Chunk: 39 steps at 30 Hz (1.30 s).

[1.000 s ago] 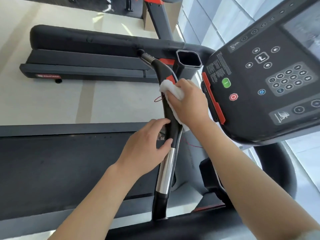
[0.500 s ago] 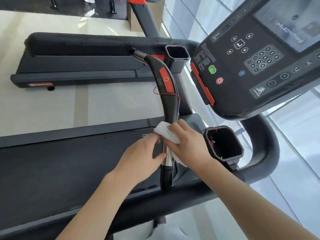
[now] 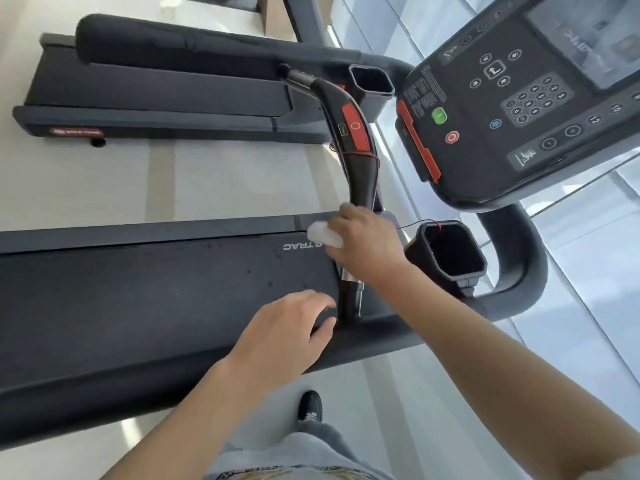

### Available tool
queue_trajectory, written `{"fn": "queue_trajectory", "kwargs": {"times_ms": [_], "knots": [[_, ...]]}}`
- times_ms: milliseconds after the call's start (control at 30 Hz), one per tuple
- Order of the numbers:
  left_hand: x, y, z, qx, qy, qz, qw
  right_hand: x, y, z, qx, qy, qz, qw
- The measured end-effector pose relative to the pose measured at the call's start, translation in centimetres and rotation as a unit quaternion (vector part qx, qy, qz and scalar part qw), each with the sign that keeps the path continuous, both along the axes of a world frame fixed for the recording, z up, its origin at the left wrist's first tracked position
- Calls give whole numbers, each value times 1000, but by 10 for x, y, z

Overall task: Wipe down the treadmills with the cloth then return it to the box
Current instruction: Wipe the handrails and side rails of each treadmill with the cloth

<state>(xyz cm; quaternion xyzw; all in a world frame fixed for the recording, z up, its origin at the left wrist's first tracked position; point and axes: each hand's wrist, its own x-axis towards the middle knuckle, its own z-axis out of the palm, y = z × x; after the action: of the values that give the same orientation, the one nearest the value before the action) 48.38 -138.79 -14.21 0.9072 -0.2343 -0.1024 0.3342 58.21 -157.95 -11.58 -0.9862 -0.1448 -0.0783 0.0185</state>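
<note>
Head camera, looking down from a standing person's viewpoint at a black treadmill (image 3: 145, 306) whose running belt stretches off to the left. A curved black handlebar (image 3: 360, 168) with a red panel rises from the deck toward the console (image 3: 512, 109), which fills the upper right with a keypad, a green button and a red stop button.

The right hand (image 3: 367, 244) is wrapped around the lower stretch of the handlebar, fingers closed over a small white cloth (image 3: 323, 234) — the cloth is bunched against the bar, and a rounded fold of it pokes out on the left side of the hand. Below the hand, a short chrome section of the bar shows before it meets the deck.

The left hand (image 3: 287, 337) is apart from the bar, just to its left and lower in the frame, over the belt. Its fingers are loosely spread and hold nothing.

To the right of the right wrist sits a black cup holder (image 3: 450, 251), with a thin red cord at its rim. A second treadmill (image 3: 166, 95) lies parallel in the upper left, across a strip of pale floor (image 3: 86, 181). At the bottom — grey trousers and one dark shoe (image 3: 310, 407). The box is nowhere in this view.
</note>
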Motion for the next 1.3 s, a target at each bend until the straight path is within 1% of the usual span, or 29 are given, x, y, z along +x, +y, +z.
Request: {"fn": "queue_trajectory", "kwargs": {"times_ms": [100, 167, 233, 333, 367, 433, 500, 533, 600, 667, 700, 800, 900, 967, 1000, 1067, 1133, 1200, 1300], "knots": [[-6, 6, 1, 25, -9, -7, 1000, -46, 0, -7, 33, 32, 1, 999], [-9, 9, 3, 36, -14, -18, 999, -67, -5, -2, 78, 61, -24, 995], [-11, 11, 5, 44, -19, -27, 998, -84, -11, 4, 102, 94, -45, 989], [-11, 10, 8, 49, -24, -31, 998, -106, -31, 11, 95, 85, -68, 990], [-12, 10, 9, 49, -24, -31, 998, -111, -45, 13, 84, 77, -91, 989], [-12, 7, 10, 56, -25, -32, 998, -117, -82, 22, 59, 69, -171, 981], [-13, 1, 9, 64, -29, -30, 997, -119, -115, 30, 49, 89, -253, 962], [-13, -2, 9, 69, -33, -29, 997, -119, -125, 31, 52, 99, -270, 956], [-12, -9, 8, 79, -39, -24, 996, -118, -121, 31, 31, 104, -257, 960], [-10, -14, 8, 84, -34, -17, 996, -118, -98, 30, -8, 103, -208, 973], [-10, -15, 8, 83, -29, -11, 996, -115, -84, 28, -9, 111, -177, 978], [-10, -15, 6, 70, -25, 20, 997, -105, -35, 20, 28, 126, -72, 989], [-14, -13, 6, 89, -22, 58, 994, -98, -8, 9, 58, 119, 16, 991], [-16, -13, 7, 94, -25, 70, 993, -98, -15, 4, 105, 95, 24, 990], [-17, -15, 8, 92, -26, 73, 993, -100, -23, 1, 132, 68, 30, 988], [-18, -27, 13, 73, -24, 66, 995, -109, -41, -3, 149, 18, 61, 987], [-19, -49, 17, 42, -23, 39, 998, -120, -67, -8, 174, -20, 67, 982], [-20, -76, 18, 24, -31, -1, 999, -129, -100, -12, 186, -56, 35, 980], [-16, -114, 19, 11, -34, -60, 998, -147, -147, -26, 182, -113, -45, 976]]}}
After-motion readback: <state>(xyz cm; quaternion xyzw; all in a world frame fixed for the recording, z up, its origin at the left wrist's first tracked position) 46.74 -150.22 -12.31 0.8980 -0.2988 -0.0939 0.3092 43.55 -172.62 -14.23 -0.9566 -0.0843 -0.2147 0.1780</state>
